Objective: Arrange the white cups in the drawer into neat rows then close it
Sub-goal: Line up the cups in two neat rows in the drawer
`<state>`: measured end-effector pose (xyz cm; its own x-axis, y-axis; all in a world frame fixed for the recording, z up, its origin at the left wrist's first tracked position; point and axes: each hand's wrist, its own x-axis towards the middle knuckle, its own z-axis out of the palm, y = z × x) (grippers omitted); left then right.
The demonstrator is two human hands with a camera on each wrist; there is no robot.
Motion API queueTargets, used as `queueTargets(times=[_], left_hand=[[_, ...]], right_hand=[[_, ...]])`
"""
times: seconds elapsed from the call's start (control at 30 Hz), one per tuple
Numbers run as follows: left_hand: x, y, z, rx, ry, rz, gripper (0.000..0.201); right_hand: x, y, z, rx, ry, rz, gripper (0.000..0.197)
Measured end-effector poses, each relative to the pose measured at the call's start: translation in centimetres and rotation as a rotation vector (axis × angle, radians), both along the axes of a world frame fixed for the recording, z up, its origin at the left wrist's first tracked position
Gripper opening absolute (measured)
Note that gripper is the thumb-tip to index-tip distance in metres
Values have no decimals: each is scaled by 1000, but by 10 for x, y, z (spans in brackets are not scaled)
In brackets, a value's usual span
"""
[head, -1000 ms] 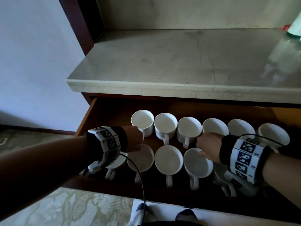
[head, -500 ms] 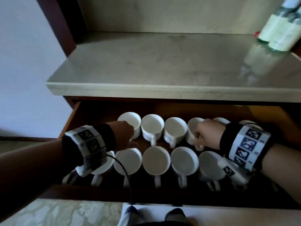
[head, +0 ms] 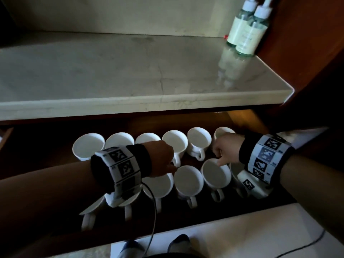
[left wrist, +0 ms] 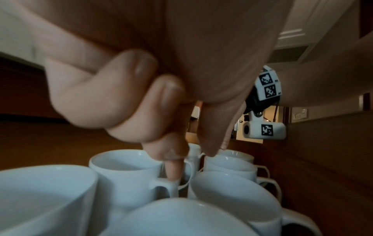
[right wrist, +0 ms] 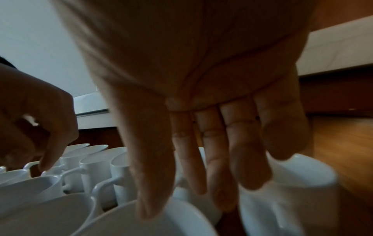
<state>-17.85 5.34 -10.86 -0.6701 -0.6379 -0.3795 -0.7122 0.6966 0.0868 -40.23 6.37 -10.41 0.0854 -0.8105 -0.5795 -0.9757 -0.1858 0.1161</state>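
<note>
**Both hands down among the cups in the open drawer**

The drawer (head: 247,120) stands pulled out under the marble table (head: 130,71), and the white cups (head: 189,180) sit in it in two rows, a back one and a front one, their handles turned toward me.

My left hand (head: 161,158) hovers over the gap between the rows. In the left wrist view its outer fingers are curled into the palm, holding nothing, while one finger (left wrist: 174,169) reaches straight down and its tip presses on the handle of a back-row cup (left wrist: 125,177). So that grip is not clamped on anything; it only touches.

My right hand (head: 228,148) is at the right end of the back row, with the last cup (head: 222,131) showing just behind it. Its grip is apart: the fingers (right wrist: 214,159) hang straight and loose, and the thumb (right wrist: 149,167) points down to the rim of a front-row cup (head: 216,173).

Two green bottles (head: 245,30) stand in the table's far right corner.
</note>
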Motion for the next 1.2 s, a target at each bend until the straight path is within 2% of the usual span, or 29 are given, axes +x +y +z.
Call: queueTargets(times=[0.13, 0.23, 0.33, 0.47, 0.6, 0.73, 0.97, 1.03, 1.1, 1.2], left_hand=[[-22, 0, -11, 40, -45, -14, 43], [-31, 3, -13, 50, -102, -27, 39], [-38, 6, -14, 37, -176, -59, 36], [-45, 6, -18, 25, -186, -47, 35], [-46, 4, -21, 45, -166, -18, 33], [-38, 2, -18, 47, -117, 50, 39], [-6, -11, -5, 6, -15, 247, 40], [0, -13, -2, -35, -1, 282, 34], [8, -16, 1, -63, 0, 317, 33], [28, -22, 3, -70, -30, 378, 34]], right_hand=[[-16, -4, -4, 27, -3, -6, 35], [-31, -8, 3, -8, -13, -27, 31], [-53, -12, 7, 2, 45, -48, 31], [-76, -14, -1, 61, 157, -69, 42], [-84, -11, -18, 106, 179, -62, 30], [-84, -8, -29, 97, 192, -14, 38], [-76, -9, -34, 91, 243, 94, 37], [-75, -11, -25, 105, 245, 73, 39], [-77, -15, -10, 95, 197, -22, 38], [-75, -33, 2, -54, 125, -104, 32]])
